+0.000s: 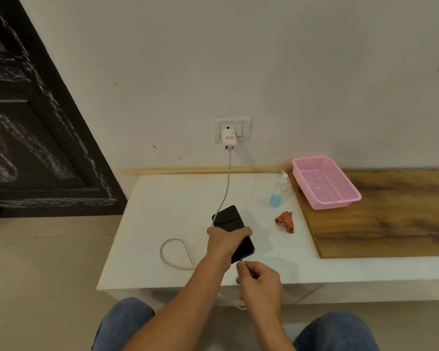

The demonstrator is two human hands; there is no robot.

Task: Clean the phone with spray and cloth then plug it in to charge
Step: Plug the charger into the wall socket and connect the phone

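You sit facing a plain off-white wall, knees under a low white table (178, 198). Your left hand (226, 243) wraps around the middle of a black phone (228, 219), holding it tilted above the table with its lower edge turned toward you, probably to expose the charging port. Your right hand (260, 281) pinches the cable connector (241, 262) just at that edge; whether it is seated, I cannot tell. The cable (224, 188) loops across the table and climbs to a white charger (229, 139) in the wall socket (232, 129). To the right, set aside, lie a crumpled orange cloth (285, 221) and a spray bottle (279, 191) with blue liquid, beside a pink basket (326, 182).
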